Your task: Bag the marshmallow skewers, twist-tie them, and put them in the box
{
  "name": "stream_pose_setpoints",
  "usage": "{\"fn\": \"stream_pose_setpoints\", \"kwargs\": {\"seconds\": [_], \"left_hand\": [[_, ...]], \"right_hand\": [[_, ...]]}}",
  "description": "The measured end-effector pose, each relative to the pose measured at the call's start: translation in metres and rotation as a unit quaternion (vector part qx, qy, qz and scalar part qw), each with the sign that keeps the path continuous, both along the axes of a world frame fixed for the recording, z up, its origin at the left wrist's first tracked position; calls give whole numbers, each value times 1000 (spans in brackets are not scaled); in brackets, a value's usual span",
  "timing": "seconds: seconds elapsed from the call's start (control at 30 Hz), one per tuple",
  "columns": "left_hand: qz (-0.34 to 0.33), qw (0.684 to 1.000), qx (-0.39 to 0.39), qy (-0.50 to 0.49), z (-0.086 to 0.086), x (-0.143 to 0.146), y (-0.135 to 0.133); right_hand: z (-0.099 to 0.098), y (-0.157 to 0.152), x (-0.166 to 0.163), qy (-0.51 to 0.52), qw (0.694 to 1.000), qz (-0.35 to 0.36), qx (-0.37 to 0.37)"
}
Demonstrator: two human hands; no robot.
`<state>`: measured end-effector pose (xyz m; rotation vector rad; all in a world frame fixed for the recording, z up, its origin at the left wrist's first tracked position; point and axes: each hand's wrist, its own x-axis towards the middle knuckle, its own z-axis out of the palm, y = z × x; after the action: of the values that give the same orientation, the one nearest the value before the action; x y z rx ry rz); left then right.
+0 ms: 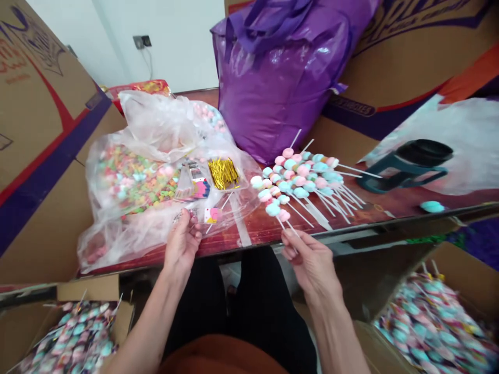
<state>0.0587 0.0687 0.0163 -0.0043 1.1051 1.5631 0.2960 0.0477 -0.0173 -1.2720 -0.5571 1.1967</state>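
Note:
My left hand (184,238) pinches a small clear plastic bag (211,215) with a pink and yellow print at its right end. My right hand (310,254) has its fingers closed on the white sticks of marshmallow skewers (273,209), at the near edge of a pile. That pile of pink, blue and white marshmallow skewers (300,181) lies on the red table with its sticks mostly toward me. Past my left hand are a stack of printed clear bags (194,188) and a tray of gold twist ties (223,174). How many sticks my right hand holds, I cannot tell.
Large plastic bags of colourful candy (136,179) cover the table's left side. A purple bag (268,88) stands behind; a dark teal mug (405,166) and a loose blue marshmallow (432,206) are right. Below, boxes of wrapped skewers flank me, left (74,332) and right (432,317).

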Motion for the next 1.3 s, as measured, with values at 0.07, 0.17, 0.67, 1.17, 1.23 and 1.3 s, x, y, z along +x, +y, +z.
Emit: {"fn": "stream_pose_setpoints", "kwargs": {"seconds": [0.07, 0.17, 0.67, 1.17, 1.23, 1.3], "left_hand": [[8, 1000, -9, -1, 2, -3, -1], [16, 1000, -4, 10, 5, -7, -4], [32, 998, 42, 34, 8, -10, -13], [41, 998, 25, 32, 3, -25, -15], [45, 998, 30, 45, 2, -25, -15], [43, 997, 35, 57, 1, -27, -16]], "right_hand": [[2, 6, -5, 56, 998, 30, -9], [8, 27, -12, 132, 989, 64, -14], [9, 5, -26, 274, 955, 71, -91], [-2, -71, -45, -155, 972, 160, 80], [-1, -72, -40, -210, 957, 172, 107], [3, -72, -35, -249, 943, 179, 126]]}}
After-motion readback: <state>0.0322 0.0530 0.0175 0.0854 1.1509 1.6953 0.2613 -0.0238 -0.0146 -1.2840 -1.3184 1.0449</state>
